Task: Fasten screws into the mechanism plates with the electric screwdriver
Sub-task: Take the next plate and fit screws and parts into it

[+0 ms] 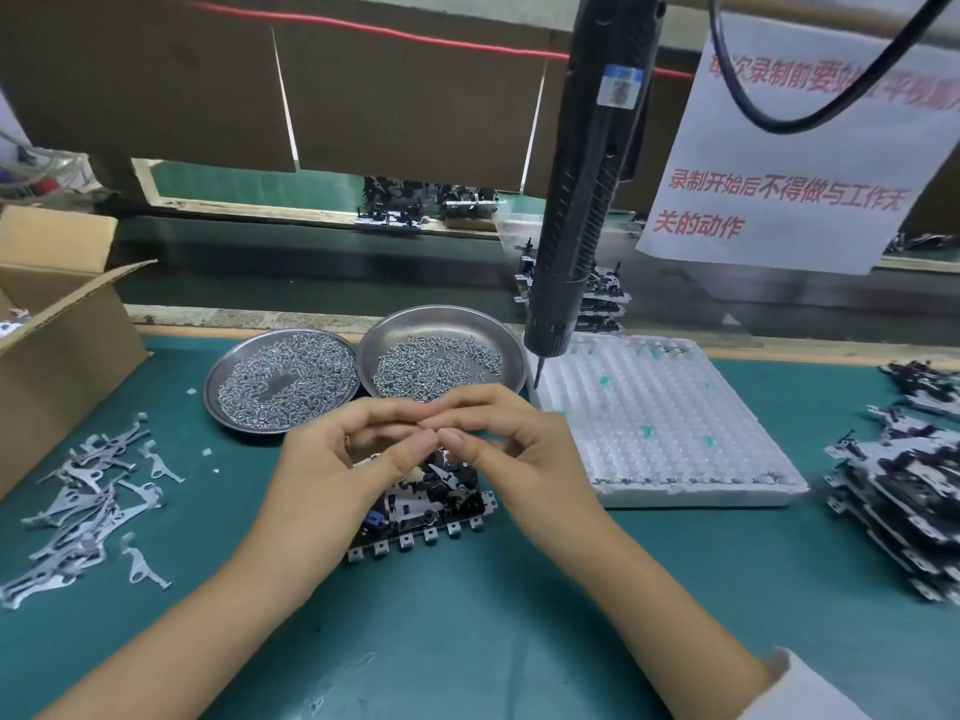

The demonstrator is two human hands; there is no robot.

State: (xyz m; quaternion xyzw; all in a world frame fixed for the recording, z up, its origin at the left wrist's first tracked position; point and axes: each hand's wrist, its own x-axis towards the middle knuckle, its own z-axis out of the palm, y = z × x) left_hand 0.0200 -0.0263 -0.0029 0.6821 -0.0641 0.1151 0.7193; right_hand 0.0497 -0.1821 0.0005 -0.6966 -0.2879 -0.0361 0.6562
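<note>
Head view: fingertips meet over the mechanism plate

We see the left hand (337, 454) and right hand (511, 449) curled fingertip to fingertip just above the mechanism plate (421, 506) on the green mat (467, 641). They seem to pinch something tiny; we cannot tell what. We judge a screw is being readied, and seating it comes next. The electric screwdriver (582, 200) hangs unheld behind the plate, beyond two screw dishes (441, 350). Stamped levers (88, 506) lie left; stacked plates (893, 491) right.
</note>
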